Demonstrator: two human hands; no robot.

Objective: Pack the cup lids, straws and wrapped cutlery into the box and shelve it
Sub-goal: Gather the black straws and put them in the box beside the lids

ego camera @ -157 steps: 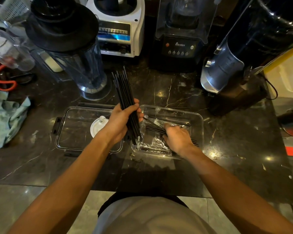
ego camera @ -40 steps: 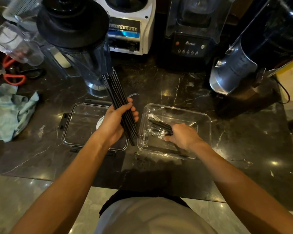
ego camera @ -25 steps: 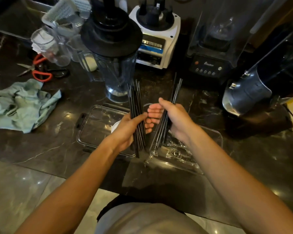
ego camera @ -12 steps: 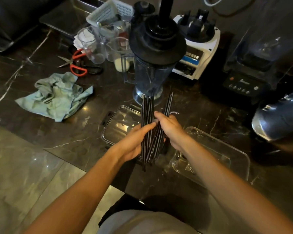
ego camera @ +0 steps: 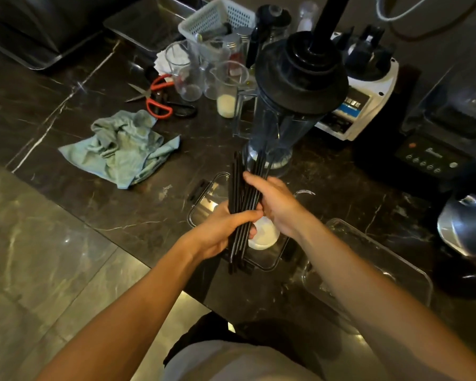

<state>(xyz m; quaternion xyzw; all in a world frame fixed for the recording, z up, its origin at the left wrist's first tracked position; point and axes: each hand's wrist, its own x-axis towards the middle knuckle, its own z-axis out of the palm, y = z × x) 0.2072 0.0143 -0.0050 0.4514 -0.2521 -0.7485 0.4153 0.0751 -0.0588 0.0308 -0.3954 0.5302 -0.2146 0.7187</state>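
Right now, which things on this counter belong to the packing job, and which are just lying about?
Part of the job:
black straws, gripped by left hand and right hand
white cup lid
clear lid tray under it
clear box

Lying about:
green cloth
red scissors
blender jug
measuring cups
white basket

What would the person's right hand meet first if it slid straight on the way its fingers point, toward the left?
The right hand is already on the bundle of black straws, so it would press them into the left hand gripping them from the other side. Depth is hard to judge.
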